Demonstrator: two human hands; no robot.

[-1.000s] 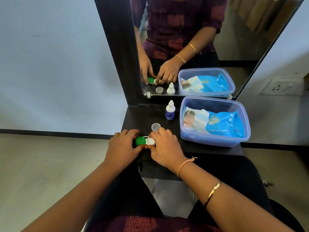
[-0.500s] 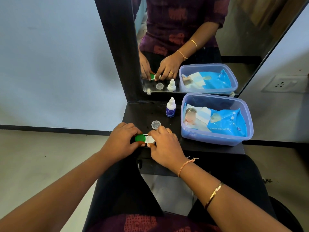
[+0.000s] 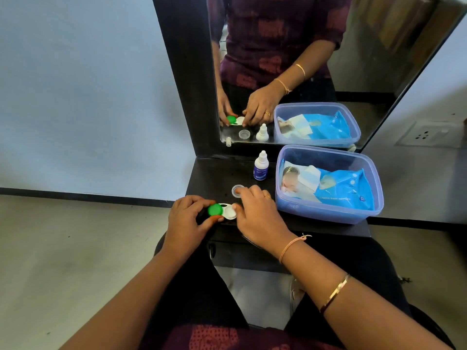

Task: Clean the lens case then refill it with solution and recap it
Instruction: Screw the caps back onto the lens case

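The lens case (image 3: pixel 223 211) lies near the front edge of the black shelf (image 3: pixel 214 178). It has a green cap on its left well, and its right well shows white. My left hand (image 3: pixel 187 221) pinches the green-capped end between thumb and fingers. My right hand (image 3: pixel 257 213) holds the white end, thumb at the front and fingers behind. A loose clear round cap (image 3: pixel 236 192) lies just behind the case, partly under my right fingertips. The small solution bottle (image 3: pixel 261 166) stands upright further back, apart from both hands.
A clear blue plastic box (image 3: pixel 328 213) holding a blue wipes packet (image 3: pixel 346 188) fills the shelf's right side. A black-framed mirror (image 3: pixel 303 72) rises behind the shelf and reflects the hands and objects. A wall socket (image 3: pixel 427 135) is at right. My lap is below the shelf.
My right hand has shifted slightly to the right, uncovering more of the case's white well. My left hand keeps its grip on the green end. The case stays in place.
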